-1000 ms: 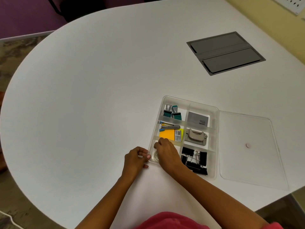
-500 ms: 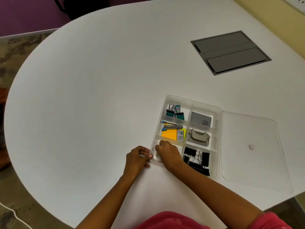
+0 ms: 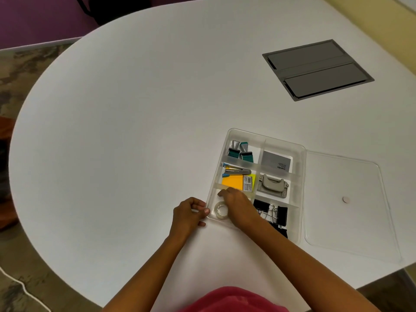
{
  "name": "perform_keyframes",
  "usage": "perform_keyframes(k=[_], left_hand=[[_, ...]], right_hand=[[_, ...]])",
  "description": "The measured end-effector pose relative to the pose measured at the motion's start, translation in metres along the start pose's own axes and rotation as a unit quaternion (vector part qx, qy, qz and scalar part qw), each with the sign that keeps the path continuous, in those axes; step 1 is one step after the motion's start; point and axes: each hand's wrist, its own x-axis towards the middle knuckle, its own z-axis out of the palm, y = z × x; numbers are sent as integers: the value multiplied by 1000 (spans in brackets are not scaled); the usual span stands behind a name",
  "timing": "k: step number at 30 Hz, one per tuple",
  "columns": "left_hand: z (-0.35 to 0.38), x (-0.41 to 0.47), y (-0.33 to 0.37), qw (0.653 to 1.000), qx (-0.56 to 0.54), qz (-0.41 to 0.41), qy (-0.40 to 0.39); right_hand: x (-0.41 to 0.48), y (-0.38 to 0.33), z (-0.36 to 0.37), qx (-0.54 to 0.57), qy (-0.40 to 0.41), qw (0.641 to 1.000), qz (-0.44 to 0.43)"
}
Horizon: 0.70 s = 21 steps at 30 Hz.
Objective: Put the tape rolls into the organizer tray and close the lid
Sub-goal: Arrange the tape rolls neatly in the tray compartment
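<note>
my right hand (image 3: 236, 202) is down in the near-left compartment of the organizer tray (image 3: 301, 167), fingers curled and close together over the far part of that cell. whether they pinch anything i cannot tell, because the back of the hand hides what is under them. one clear tape roll (image 3: 221, 210) lies flat in that same compartment, just beside my right hand on its left, near the tray's near-left corner. my left hand (image 3: 190, 211) is outside the tray, fingers bent narrow, with the fingertips (image 3: 206, 210) pressed on the tray's left wall at that corner, bracing it.

the lid (image 3: 351, 206) lies open and flat on the white table (image 3: 126, 122), to the right of the tray and joined along its right edge. so the closing step is not yet done.

what could go wrong, as i judge it: if i drag my right hand out carelessly, a knuckle could catch the roll and tip it up on edge or flick it over the low wall. a roll standing on edge, or stacked on another hidden under my hand, might sit too high and stop the lid from seating. the black binder clips (image 3: 273, 216) in the next compartment have wire handles sticking up, and they could foul the lid too. if my left hand lets go early, the light tray may slide when i swing the lid across.
</note>
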Motion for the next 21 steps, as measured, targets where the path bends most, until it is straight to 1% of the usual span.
perform_keyframes(k=[3,5,8,16,21], left_hand=[[0,0,-1,1000,-10,-2,2],[0,1,-2,1000,-13,-3,2],[0,1,-2,1000,-10,-4,0],[0,1,-3,1000,-1,-3,4],[-1,2,-3,1000,7,-1,3]], right_hand=[[-4,12,-8,-70,15,997,9],[-9,17,-10,-112,10,994,16],[-19,18,-5,-142,-7,990,6],[-28,11,2,-146,-2,989,8],[-39,7,-4,-142,60,987,35]])
